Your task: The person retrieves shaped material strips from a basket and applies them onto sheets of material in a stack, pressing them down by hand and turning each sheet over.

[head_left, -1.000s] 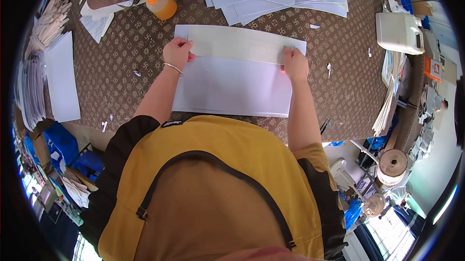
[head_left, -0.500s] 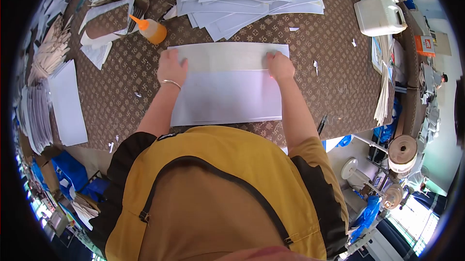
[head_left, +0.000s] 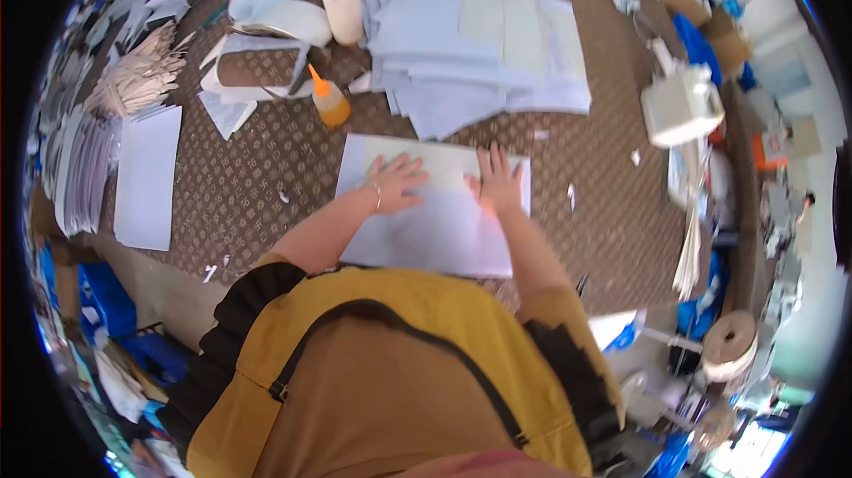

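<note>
A big white sheet lies under the left hand and the right hand — both flat, fingers spread apart. A pale strip runs along the sheet's far side, under the fingertips. Past the left hand is an orange bottle — past both hands, a messy paper pile.

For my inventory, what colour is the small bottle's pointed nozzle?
The nozzle is orange, seen best in the head view.

Desk well lit; soft shadow across white sheet. Window at lower right blown out. Slight motion blur. Strong fisheye bending, black corners.
</note>
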The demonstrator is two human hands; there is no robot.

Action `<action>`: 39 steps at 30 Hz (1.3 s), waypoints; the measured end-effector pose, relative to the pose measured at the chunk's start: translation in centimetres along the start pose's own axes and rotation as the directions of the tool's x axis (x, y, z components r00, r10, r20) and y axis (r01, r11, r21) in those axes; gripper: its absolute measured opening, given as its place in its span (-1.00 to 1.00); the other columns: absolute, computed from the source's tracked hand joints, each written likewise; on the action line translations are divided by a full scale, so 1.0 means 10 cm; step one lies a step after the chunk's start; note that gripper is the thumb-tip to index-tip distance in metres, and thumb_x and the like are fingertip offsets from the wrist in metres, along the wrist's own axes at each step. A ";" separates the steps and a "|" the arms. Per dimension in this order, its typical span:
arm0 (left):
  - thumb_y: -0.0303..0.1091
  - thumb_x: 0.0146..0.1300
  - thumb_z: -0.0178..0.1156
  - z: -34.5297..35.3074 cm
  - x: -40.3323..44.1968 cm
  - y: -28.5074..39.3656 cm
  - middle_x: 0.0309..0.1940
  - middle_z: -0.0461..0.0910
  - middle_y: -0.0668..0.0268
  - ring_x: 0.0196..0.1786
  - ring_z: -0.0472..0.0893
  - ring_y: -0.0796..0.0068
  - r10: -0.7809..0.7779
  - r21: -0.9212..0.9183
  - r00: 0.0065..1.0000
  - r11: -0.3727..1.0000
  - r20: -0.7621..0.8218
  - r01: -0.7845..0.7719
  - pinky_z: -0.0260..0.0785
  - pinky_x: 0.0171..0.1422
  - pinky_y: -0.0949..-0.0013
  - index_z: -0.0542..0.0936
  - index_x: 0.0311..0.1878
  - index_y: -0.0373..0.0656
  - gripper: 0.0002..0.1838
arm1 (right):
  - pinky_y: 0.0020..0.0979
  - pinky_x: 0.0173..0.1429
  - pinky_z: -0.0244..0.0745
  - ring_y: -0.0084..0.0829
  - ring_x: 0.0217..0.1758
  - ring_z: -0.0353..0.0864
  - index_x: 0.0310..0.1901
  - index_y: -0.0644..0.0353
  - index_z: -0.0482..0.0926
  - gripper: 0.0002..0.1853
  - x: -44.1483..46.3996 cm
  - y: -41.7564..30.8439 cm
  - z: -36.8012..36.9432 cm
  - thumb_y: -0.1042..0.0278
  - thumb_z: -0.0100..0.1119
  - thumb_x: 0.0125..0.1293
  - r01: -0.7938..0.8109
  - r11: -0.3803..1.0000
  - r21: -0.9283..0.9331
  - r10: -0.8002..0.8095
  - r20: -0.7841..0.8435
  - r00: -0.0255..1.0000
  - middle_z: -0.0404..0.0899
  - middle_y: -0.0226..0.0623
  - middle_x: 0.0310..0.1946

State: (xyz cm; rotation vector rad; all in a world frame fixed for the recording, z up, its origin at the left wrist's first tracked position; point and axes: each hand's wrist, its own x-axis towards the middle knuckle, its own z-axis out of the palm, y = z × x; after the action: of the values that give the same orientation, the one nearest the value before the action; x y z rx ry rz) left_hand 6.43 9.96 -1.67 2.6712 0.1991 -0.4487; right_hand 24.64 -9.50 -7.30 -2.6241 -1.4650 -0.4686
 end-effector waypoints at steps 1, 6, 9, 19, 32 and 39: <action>0.07 0.20 0.01 0.04 0.00 -0.05 0.44 -0.08 0.32 0.48 -0.16 0.20 0.027 0.012 0.998 1.000 -0.060 -0.026 -0.34 0.44 -0.16 0.21 0.35 0.15 -0.36 | 0.11 0.35 -0.05 -0.18 0.34 0.17 0.26 0.02 0.21 -0.24 0.15 0.04 -0.13 -0.23 0.10 0.09 0.041 0.999 -0.013 -0.041 -0.032 0.999 0.24 -0.18 0.27; 0.02 0.18 0.07 0.48 -0.49 -0.06 0.43 -0.02 0.27 0.47 -0.11 0.17 0.070 0.103 0.961 0.994 -0.269 -0.044 -0.31 0.42 -0.19 0.25 0.32 0.13 -0.38 | -0.06 0.10 0.29 -0.17 -0.01 0.53 0.06 0.04 0.42 -0.45 0.40 0.17 -0.69 -0.08 0.15 0.08 -0.067 0.975 0.213 -0.096 0.673 0.733 0.52 -0.20 -0.07; 0.00 0.16 0.09 0.63 -0.88 -0.02 0.41 0.01 0.22 0.45 -0.05 0.14 -0.054 0.041 0.936 0.997 -0.347 0.072 -0.28 0.41 -0.18 0.27 0.30 0.09 -0.38 | -0.30 -0.25 0.43 -0.25 -0.29 0.59 -0.28 0.18 0.54 -0.67 0.31 0.35 -0.83 0.06 0.17 0.09 -0.067 0.844 0.533 -0.382 0.683 0.623 0.58 -0.18 -0.44; 0.00 0.17 0.09 0.89 -1.75 -0.14 0.35 0.12 0.14 0.43 0.02 0.12 -0.370 -0.084 0.783 0.920 -0.500 0.382 -0.22 0.42 -0.14 0.33 0.24 -0.04 -0.41 | -0.56 -0.13 0.40 -0.54 -0.23 0.53 -0.07 0.37 0.54 -0.72 0.71 1.35 -1.87 0.43 0.10 0.20 -0.329 0.237 0.914 0.061 0.325 0.944 0.60 -0.33 -0.25; 0.03 0.14 0.10 0.87 -1.74 -0.18 0.34 0.14 0.18 0.41 0.07 0.19 -0.369 -0.032 0.790 0.913 -0.489 0.406 -0.21 0.43 -0.08 0.33 0.25 0.01 -0.39 | -0.15 0.13 0.32 -0.08 0.01 0.47 0.15 0.18 0.34 -0.45 2.09 0.02 -0.73 0.36 0.10 0.04 -0.218 0.963 0.156 0.252 -0.246 0.936 0.47 -0.12 0.00; -0.06 0.11 0.15 0.79 -1.78 -0.36 0.15 0.39 0.19 0.24 0.31 0.17 -0.323 -0.304 0.719 0.939 -0.615 0.162 0.07 0.29 0.01 0.47 0.07 -0.06 -0.53 | 0.10 0.36 -0.08 -0.21 0.34 0.15 0.20 0.09 0.30 -0.46 -0.31 -1.52 -0.50 0.10 0.05 0.20 0.121 0.938 0.324 -0.192 0.194 0.962 0.24 -0.19 0.25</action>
State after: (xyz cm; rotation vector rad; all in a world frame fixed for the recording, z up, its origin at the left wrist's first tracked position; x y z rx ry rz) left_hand -13.23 8.57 -3.80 2.4601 0.7731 0.4579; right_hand 9.23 -5.15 -4.45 -2.3814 -1.6655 0.0508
